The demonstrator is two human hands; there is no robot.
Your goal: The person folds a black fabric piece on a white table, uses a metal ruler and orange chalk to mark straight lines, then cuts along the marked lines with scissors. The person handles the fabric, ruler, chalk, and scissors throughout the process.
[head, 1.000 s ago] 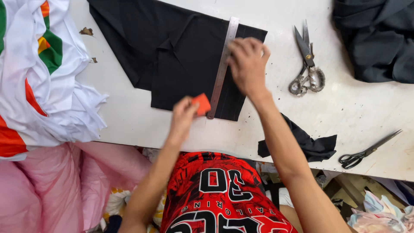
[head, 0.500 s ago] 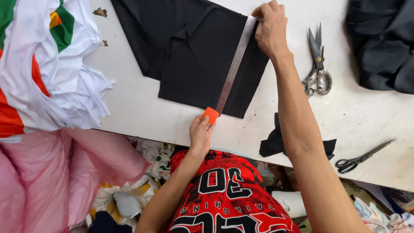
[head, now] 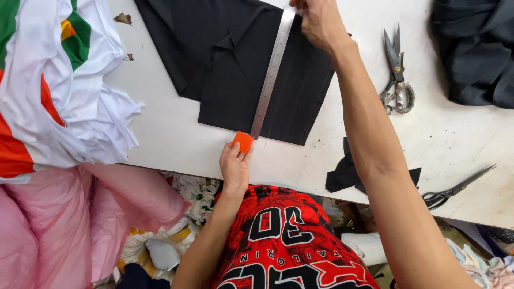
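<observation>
A folded black cloth (head: 235,69) lies on the white table (head: 176,139). A long steel ruler (head: 272,72) rests diagonally across it. My right hand (head: 320,22) presses down on the ruler's far end near the top of the view. My left hand (head: 234,165) pinches a small orange piece of chalk (head: 242,142) at the ruler's near end, right at the cloth's front edge.
Large scissors (head: 397,75) lie right of the cloth, smaller scissors (head: 455,188) near the table's front right edge. A black scrap (head: 342,174) hangs at the front edge. Dark fabric (head: 474,48) sits top right. White, green and orange cloth (head: 48,80) and pink cloth (head: 59,225) lie left.
My right hand slid up the ruler to its far end. My left hand drew the orange chalk back along the ruler to the cloth's near edge.
</observation>
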